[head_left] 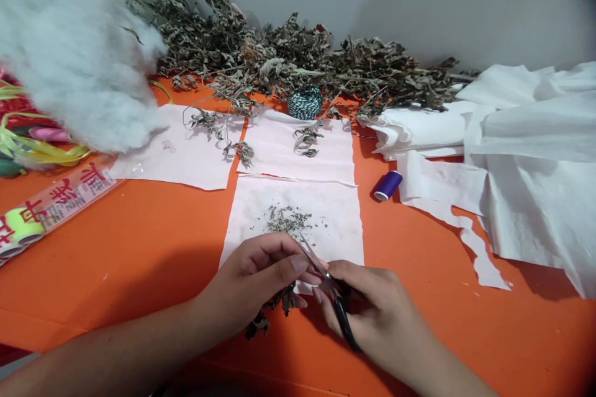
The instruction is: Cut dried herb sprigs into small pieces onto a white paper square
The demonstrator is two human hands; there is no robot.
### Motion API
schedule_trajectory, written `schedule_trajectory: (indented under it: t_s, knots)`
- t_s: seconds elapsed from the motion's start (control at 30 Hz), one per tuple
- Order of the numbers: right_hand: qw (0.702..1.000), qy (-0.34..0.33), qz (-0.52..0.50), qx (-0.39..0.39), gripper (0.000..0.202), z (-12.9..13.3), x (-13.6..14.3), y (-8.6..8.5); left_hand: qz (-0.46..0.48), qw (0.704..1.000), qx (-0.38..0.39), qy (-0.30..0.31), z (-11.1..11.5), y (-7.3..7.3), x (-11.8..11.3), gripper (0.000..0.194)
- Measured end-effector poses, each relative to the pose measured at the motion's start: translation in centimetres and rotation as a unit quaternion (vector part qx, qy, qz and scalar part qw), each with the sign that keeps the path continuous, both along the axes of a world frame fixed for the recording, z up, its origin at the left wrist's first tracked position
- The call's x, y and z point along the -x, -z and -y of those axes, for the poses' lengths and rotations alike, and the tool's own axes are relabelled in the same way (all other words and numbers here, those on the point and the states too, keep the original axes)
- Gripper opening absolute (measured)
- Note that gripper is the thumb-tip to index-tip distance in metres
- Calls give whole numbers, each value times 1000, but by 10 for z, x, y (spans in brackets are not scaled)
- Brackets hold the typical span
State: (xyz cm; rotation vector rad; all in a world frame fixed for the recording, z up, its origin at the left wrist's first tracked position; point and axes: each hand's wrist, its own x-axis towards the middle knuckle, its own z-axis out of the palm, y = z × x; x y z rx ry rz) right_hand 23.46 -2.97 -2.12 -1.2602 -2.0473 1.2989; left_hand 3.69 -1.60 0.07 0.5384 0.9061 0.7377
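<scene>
My left hand (267,270) is closed on dried leaves (282,304), which hang out below its fingers; the pinched part is hidden by the fingers. My right hand (367,298) grips black-handled scissors (342,313), their blades pointing up and left beside my left fingertips. The blades look slightly parted. Just beyond both hands, a small heap of chopped leaf bits (288,220) lies on a white cloth sheet (344,211) on the orange table (186,223).
Dried leafy branches (288,49) run along the wall, a twine ball (305,102) before them. White stuffing (79,43) is heaped left, above a yellow spool (25,226). On the right are a purple spool (387,186) and white fabric (526,198).
</scene>
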Motion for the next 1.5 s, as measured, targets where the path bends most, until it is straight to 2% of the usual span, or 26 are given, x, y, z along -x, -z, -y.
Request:
schedule_trajectory:
  t_s: [0.77, 0.93, 1.27, 1.5]
  knots:
    - [1000, -2, -5, 11, 8, 1, 0, -1, 13, 1000, 16, 1, 3, 6, 2, 14]
    - [1000, -5, -11, 23, 8, 1, -1, -1, 17, 1000, -8, 2, 3, 8, 1, 14]
    - [996, -7, -36, 77, 8, 0, -1, -1, -24, 999, -15, 22, 2, 4, 3, 19]
    - [991, -1, -47, 121, 13, 0, -3, -3, -108, 991, -63, 53, 2, 3, 4, 25]
